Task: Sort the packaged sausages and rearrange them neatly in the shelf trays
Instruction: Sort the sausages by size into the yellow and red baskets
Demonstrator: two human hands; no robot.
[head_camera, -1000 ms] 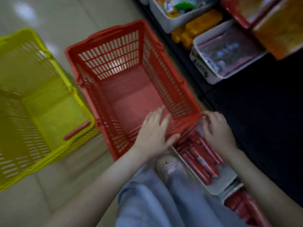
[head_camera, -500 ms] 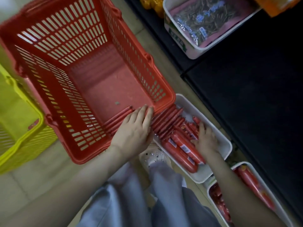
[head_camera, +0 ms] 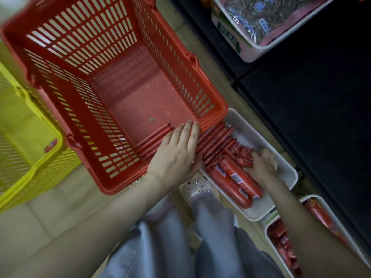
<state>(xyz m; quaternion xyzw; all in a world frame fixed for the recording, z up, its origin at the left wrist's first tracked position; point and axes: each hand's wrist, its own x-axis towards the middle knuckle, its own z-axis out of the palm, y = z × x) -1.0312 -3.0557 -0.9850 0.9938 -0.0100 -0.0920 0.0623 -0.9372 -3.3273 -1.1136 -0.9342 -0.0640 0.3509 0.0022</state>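
Head view: thin sausages [head_camera: 217, 140] beneath left grip [head_camera: 176, 155]

One head-worn wide-angle view. It looks steeply down past the person's trouser legs [head_camera: 210, 227] to the floor. Range is close, with both forearms entering from the lower edge. The left grip [head_camera: 176, 155] sits near frame centre and the right grip [head_camera: 263, 167] just right of it. Beyond the left grip the red basket [head_camera: 170, 63] fills the upper left. Further left, the yellow basket [head_camera: 40, 169] is cut by the frame edge. The white tray [head_camera: 261, 211] lies under the right grip, and the dark shelf [head_camera: 311, 97] runs beyond it. The frame edges are blurred.
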